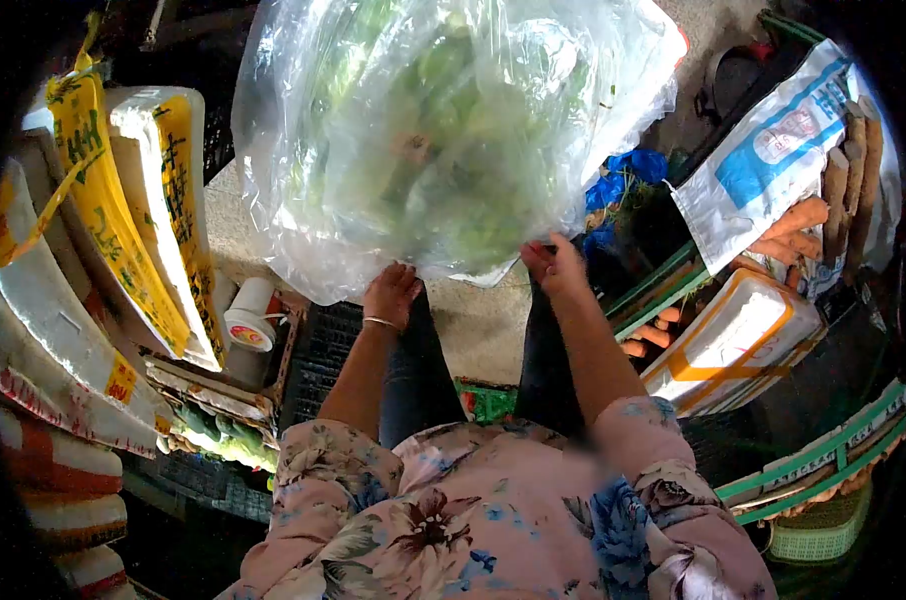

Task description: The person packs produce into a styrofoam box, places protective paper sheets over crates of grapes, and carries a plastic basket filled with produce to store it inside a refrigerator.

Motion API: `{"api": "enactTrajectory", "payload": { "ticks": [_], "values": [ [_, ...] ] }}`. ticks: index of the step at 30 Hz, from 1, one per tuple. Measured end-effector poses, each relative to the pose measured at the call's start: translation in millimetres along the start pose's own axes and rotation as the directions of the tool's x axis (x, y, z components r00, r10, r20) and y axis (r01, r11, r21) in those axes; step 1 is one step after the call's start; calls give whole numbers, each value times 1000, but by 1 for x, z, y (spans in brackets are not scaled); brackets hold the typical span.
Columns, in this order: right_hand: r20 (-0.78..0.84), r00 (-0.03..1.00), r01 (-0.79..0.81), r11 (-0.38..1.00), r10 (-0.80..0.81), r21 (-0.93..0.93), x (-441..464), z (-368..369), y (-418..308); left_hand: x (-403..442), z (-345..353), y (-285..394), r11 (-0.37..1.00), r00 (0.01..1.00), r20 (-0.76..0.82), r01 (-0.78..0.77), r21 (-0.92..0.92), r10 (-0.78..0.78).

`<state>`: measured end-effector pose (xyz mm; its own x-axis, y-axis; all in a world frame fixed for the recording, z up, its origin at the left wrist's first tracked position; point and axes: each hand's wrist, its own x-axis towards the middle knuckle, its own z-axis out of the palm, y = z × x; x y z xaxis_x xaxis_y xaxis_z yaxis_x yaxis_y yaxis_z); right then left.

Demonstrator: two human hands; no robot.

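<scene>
Bulging clear plastic bag of green produce sits straight ahead of you, visible breadth running left-right, support hidden, your left hand and right hand equally near, fingers curled nearly closed, pinching its near edge.

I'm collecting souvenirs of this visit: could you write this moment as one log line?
left hand: at near edge of clear plastic bag | right hand: same edge | contents: green, leafy-looking
</scene>
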<state>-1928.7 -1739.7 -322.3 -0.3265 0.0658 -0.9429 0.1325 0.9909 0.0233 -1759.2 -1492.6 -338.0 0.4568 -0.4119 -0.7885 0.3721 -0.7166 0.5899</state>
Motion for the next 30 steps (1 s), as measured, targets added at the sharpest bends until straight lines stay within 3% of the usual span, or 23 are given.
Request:
{"api": "enactTrajectory", "payload": {
  "ticks": [1,2,3,5,6,7,8,9,11,13,15,16,18,19,20,21,22,24,26,27,28,29,30],
  "values": [
    [35,996,-91,989,88,113,-11,2,6,-5,5,5,966,976,58,-216,143,209],
    [30,999,-39,997,41,-68,-27,8,10,-7,21,53,921,943,-132,257,-292,-305],
    [31,999,-39,997,41,-69,-39,16,16,-8,30,80,495,647,-64,512,-702,-760],
    [-87,963,-265,951,254,-161,-56,31,31,-1,32,70,476,669,-39,486,-734,-742],
    [-80,963,-268,949,257,-168,-59,34,38,2,33,70,407,600,-60,463,-788,-798],
    [63,970,-224,962,236,-159,-59,35,46,3,31,73,340,526,-75,428,-837,-847],
    [206,956,-183,973,209,-141,-59,35,54,2,23,75,346,527,-85,419,-840,-845],
    [215,953,-187,972,215,-142,-57,31,61,-1,10,78,315,567,-73,342,-885,-820],
    [423,903,151,980,-82,-132,-52,14,73,-6,-21,78,284,604,-71,265,-922,-794],
    [421,903,144,984,-86,-107,-55,3,73,-10,-54,78,275,835,-93,71,-959,-542],
    [618,783,24,995,-79,97,-65,-5,67,-7,-73,115,367,889,-153,18,-930,-432],
    [616,783,27,995,-82,97,-71,-8,67,0,-87,112,365,890,-150,20,-931,-432],
    [525,849,127,989,-70,-74,-81,-12,71,23,-116,102,613,861,-141,223,-758,-488],
    [527,847,127,989,-67,-78,-81,-20,72,31,-121,104,611,860,-145,219,-761,-488],
    [688,663,711,536,-296,-455,-79,-32,72,40,-126,108,601,888,-97,220,-768,-450],
    [883,390,844,-281,-262,-456,-76,-43,73,48,-130,113,593,912,-49,223,-774,-407],
    [883,389,845,-281,-261,-455,-78,-47,73,56,-141,106,624,928,-23,232,-746,-372],
    [738,637,742,435,-221,-510,-91,-52,66,71,-159,78,656,906,-114,204,-727,-408],
    [613,790,243,921,-5,-306,-106,-56,55,82,-164,55,683,875,-194,190,-706,-444],
    [582,802,-74,989,136,-130,-111,-58,52,86,-165,45,745,822,-294,217,-631,-488],
    [576,807,-69,989,132,-129,-111,-54,47,91,-162,39,795,761,-395,253,-551,-515],
    [433,893,29,946,121,-324,-105,-44,39,97,-156,39,791,762,-387,256,-556,-519],
    [287,955,90,852,73,-516,-97,-36,32,104,-151,38,869,692,-535,313,-384,-485]
  ]
}}
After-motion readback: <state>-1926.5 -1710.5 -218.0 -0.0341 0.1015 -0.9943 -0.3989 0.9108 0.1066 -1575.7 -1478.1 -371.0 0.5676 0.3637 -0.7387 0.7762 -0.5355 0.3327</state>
